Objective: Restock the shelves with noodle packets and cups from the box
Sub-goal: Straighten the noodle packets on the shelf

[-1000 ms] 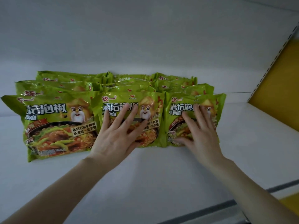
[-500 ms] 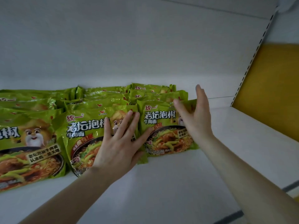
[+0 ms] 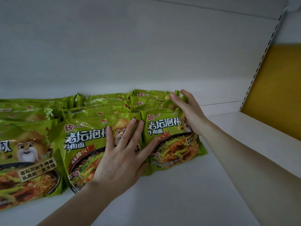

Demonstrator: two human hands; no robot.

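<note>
White shelf [image 3: 179, 193] holds rows of noodle packets [image 3: 84, 139]

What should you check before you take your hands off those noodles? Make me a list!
1. Left hand flat on the middle green plastic noodle packet: ok.
2. Right hand against the side of the right-hand green packet stack: ok.
3. Front packets lying printed side up: ok.
4. Bare white shelf space beside the stack: ok.
5. Back rows lined up neatly: cannot tell.
</note>
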